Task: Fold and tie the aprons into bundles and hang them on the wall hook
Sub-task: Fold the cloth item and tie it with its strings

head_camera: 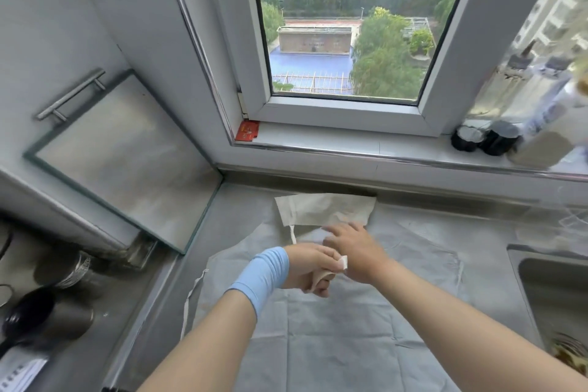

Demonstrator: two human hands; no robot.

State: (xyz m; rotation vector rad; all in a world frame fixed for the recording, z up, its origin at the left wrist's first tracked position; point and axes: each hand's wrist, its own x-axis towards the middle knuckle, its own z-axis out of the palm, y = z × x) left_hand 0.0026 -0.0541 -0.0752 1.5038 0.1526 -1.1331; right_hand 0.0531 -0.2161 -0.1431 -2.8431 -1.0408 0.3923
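Two aprons lie on the counter (451, 213) below the window (337, 113). We see the cream apron (318, 208) folded, closest to the window, and the grey apron (350, 328) spread flat, farther from it. Our left hand (310, 270) pinches a cream cloth end (341, 263) in curled fingers. Our right hand (353, 242) rests on the cream apron, fingers stretched out, a bit blurry.

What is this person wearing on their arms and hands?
A light blue fabric band covers the left wrist, just behind the left hand. Otherwise both forearms are bare, no sleeves in view. The right hand shows no glove, watch or ring.
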